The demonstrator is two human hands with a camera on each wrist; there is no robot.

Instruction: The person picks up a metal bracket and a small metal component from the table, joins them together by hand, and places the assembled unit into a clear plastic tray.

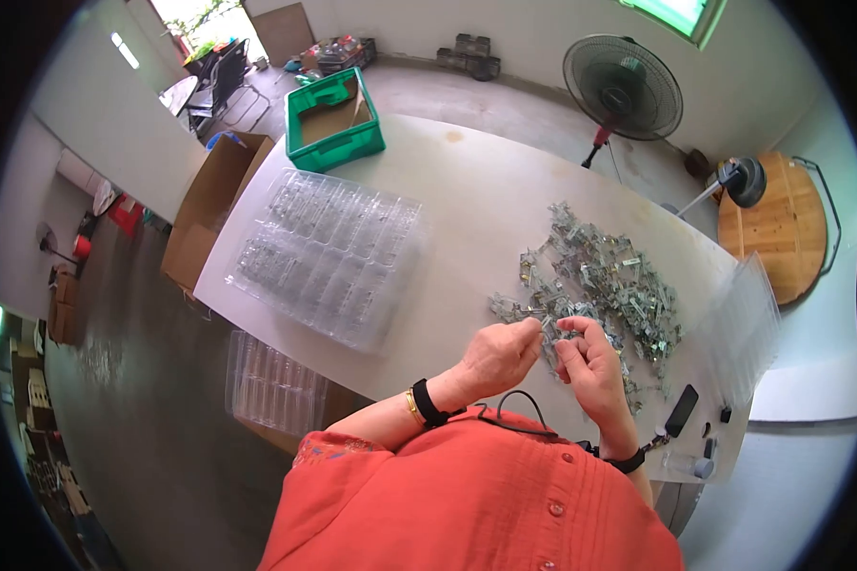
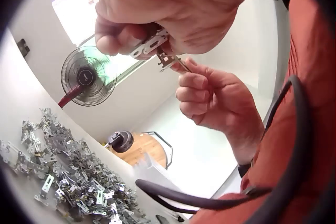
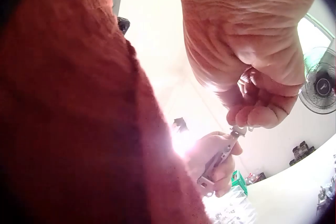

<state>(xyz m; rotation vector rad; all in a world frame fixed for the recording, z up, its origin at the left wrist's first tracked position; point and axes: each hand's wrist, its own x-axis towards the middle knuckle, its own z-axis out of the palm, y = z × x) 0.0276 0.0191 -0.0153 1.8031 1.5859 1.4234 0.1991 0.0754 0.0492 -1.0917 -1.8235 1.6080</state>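
Observation:
My left hand (image 1: 497, 358) grips a silvery slotted metal piece (image 2: 152, 44), seen in the left wrist view between its curled fingers and thumb. Close on its right, my right hand (image 1: 592, 369) has its fingers curled, and in the left wrist view the thumb and forefinger pinch a thin part (image 2: 184, 65) at the metal piece's end. The right wrist view shows the long metal piece (image 3: 218, 163) lying along the left hand (image 3: 207, 153), its upper end at the right fingertips (image 3: 257, 116). Beyond both hands a pile of small metal parts (image 1: 619, 285) spreads over the white table (image 1: 467, 190).
Stacked clear plastic trays (image 1: 328, 257) stand at the left, a green crate (image 1: 338, 143) behind them. More clear trays (image 1: 743, 333) are at the right edge, near a phone (image 1: 682, 411) and a small bottle (image 1: 690, 465). A cardboard box (image 1: 205, 205) adjoins the table's left side.

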